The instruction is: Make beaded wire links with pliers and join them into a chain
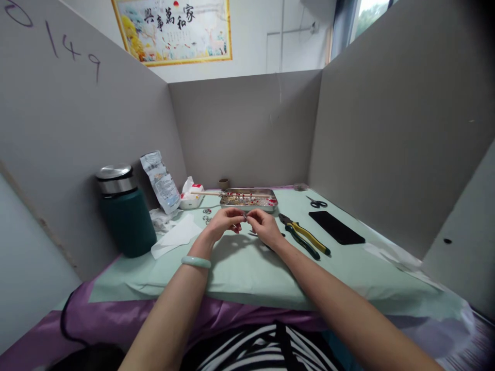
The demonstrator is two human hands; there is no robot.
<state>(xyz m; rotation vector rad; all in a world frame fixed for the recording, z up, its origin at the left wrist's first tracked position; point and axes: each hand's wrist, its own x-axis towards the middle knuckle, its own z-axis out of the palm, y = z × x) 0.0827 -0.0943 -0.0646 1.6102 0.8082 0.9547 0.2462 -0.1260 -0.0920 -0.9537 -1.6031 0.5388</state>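
1. dark green flask (127,224): upright, well left of both hands.
2. white paper (178,237): lying left of the left hand.
3. small metallic pieces (207,211): loose, just beside the left hand.
4. left hand (226,220): fingertips pinched on a small part (244,217) (too small to identify).
5. the small part: held between the fingertips of both hands.
6. metal tray (248,208): just beyond both hands, containing red beads.
7. right hand (265,226): thumb and finger gripping the same part; a dark tool (253,234) lies partly hidden beneath.
8. pliers (305,236): right of the right hand, not touching.
9. scissors (319,203): beyond and right of the right hand.
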